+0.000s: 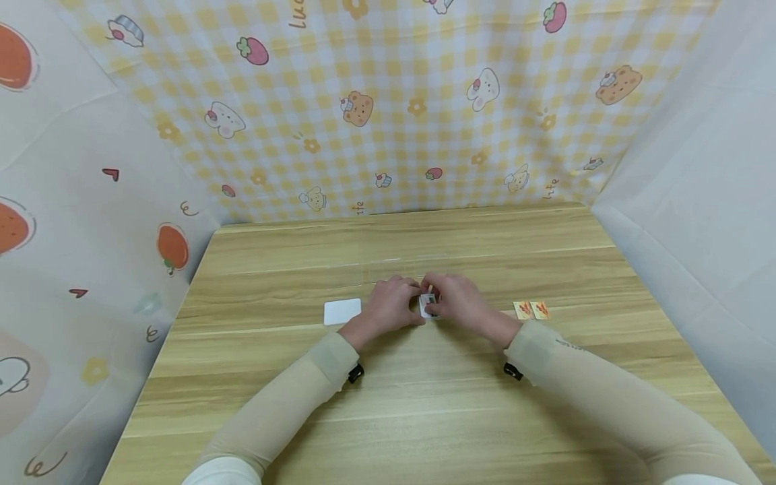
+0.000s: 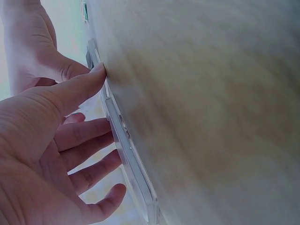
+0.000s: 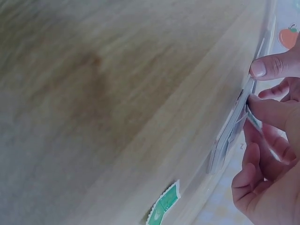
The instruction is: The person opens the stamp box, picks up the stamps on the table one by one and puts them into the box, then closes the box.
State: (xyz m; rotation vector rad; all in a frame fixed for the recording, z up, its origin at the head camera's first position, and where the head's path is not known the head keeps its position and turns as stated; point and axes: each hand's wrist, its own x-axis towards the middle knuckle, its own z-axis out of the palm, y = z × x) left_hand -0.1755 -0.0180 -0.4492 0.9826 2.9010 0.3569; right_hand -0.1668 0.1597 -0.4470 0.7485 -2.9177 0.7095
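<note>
My left hand (image 1: 395,303) holds a small clear plastic holder (image 1: 426,314) by its edges, thumb on the near side and fingers toward the far side. Over the same holder, my right hand (image 1: 459,301) has its thumb and index finger pinching a small stamp (image 3: 254,118), which shows as a thin, pale-edged piece with some green. The stamp's lower end is right at the holder's face. Beside the left hand, a white rounded-corner card (image 1: 342,312) lies flat. The right fingers hide part of the holder in the head view.
Two yellow-and-orange stamps (image 1: 531,310) lie side by side to the right of the right hand. Beyond the hands, faint transparent sheets (image 1: 386,261) lie on the wooden table (image 1: 424,417). A yellow checked cloth (image 1: 394,148) hangs at the table's back edge.
</note>
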